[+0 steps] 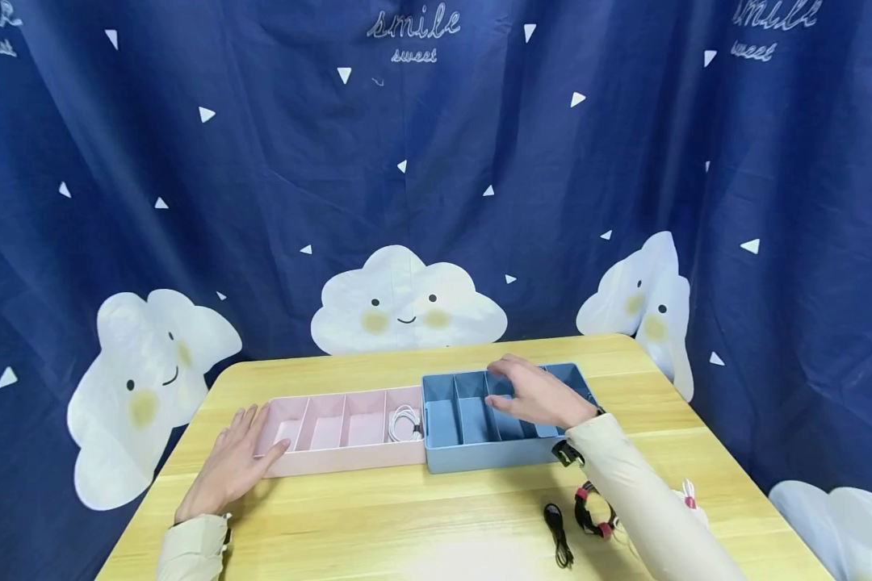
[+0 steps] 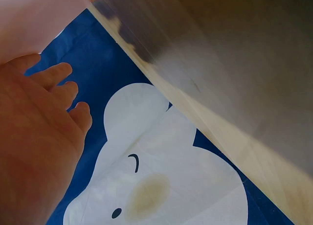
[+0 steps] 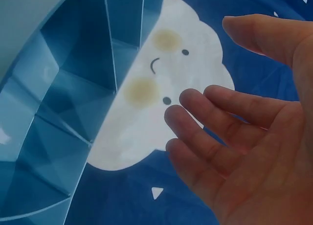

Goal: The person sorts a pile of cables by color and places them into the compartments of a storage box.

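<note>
1 blue box (image 1: 490, 458) on tabletop (image 1: 378, 524), long axis left-to-right: right hand (image 1: 541, 394) nearer, above, fingers loosely bent, empty. 1 pink box (image 1: 349, 462), end-to-end leftward: left hand (image 1: 231, 460) at outer end, fingers extended.

You have one pink divided box (image 1: 349, 462) with four compartments (image 1: 366, 429), one blue divided box (image 1: 480, 458) and, in the pink one, one coiled white cable (image 1: 395, 420), all toward the back edge of one table (image 1: 378, 520). Toward its right edge you have one bundled black cable (image 1: 557, 532), one looped black cable (image 1: 582, 515) and at least one further white cable (image 1: 688, 487); your sleeve (image 1: 647, 492) blocks a full count.
</note>
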`<state>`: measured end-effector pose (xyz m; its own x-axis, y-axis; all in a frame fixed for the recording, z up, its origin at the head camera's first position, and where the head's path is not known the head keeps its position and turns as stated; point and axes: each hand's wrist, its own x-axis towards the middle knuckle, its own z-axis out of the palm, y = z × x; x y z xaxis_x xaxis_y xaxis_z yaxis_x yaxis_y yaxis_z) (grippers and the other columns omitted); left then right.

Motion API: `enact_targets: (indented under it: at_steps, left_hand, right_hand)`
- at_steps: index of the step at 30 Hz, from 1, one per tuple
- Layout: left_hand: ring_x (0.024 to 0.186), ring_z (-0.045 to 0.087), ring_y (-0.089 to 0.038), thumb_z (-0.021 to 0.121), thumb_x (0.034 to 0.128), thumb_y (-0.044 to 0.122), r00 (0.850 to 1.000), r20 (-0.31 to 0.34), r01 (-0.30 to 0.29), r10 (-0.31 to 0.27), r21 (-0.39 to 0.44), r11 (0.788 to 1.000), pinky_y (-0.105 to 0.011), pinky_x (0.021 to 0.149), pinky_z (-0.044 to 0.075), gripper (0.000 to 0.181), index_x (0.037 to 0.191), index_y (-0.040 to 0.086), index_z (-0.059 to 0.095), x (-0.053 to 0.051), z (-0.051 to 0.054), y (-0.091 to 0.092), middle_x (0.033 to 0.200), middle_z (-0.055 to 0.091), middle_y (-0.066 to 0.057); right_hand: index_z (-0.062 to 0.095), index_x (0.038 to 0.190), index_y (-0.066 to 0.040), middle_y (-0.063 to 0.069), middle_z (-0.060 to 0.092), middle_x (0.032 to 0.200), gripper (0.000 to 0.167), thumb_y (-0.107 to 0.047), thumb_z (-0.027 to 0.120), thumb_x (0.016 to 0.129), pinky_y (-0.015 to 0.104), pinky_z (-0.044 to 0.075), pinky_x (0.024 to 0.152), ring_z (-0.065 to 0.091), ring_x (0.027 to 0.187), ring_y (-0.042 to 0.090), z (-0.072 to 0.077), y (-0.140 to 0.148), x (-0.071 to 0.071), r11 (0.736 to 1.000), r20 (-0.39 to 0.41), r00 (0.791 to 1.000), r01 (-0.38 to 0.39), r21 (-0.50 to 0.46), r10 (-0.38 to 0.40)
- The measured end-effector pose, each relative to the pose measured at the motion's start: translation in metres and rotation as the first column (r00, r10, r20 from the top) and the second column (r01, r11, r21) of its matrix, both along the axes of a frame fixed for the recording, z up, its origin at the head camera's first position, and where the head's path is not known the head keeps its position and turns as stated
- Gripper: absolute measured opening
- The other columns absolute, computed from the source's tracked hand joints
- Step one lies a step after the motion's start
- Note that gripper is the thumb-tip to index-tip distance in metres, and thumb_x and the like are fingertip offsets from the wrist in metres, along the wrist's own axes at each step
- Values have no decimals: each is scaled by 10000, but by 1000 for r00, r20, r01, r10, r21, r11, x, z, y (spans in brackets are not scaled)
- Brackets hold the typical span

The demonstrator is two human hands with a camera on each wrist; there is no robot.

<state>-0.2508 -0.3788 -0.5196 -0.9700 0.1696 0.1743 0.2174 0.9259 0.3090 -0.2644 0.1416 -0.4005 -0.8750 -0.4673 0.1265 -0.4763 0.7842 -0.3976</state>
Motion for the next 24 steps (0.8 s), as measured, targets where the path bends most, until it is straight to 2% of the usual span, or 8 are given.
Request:
enact_targets:
  at_steps: [12, 18, 24]
  left_hand:
    - [1534, 171, -580, 504, 1023, 602, 1000, 4, 1, -1, 1, 1000, -760, 1178, 185, 909, 1623, -24, 233, -1, -1, 0, 1641, 224, -384]
    - [1531, 169, -586, 497, 1027, 595, 1000, 4, 6, -6, -3, 1000, -759, 1177, 188, 905, 1624, -29, 225, 0, -1, -2, 1637, 222, -391]
    - [1534, 164, -583, 501, 1025, 597, 1000, 14, 3, -3, 2, 1000, -765, 1177, 179, 911, 1624, -30, 222, 0, 1, -1, 1639, 219, -389]
  right_hand:
    - [598, 1402, -36, 114, 663, 1348, 532, -355, 693, 988, 512, 537, 1050, 648, 1256, 305, -4, 26, 12, 1000, -21, 999, 26, -5, -26]
    - [614, 1371, -13, 110, 685, 1285, 520, -347, 700, 982, 509, 544, 1023, 665, 1191, 296, -7, 37, 18, 999, -64, 998, 28, -14, -29]
    - [610, 1375, -1, 131, 682, 1285, 515, -315, 708, 979, 512, 541, 1014, 648, 1202, 326, -12, 48, 27, 999, -56, 997, 42, -27, -43]
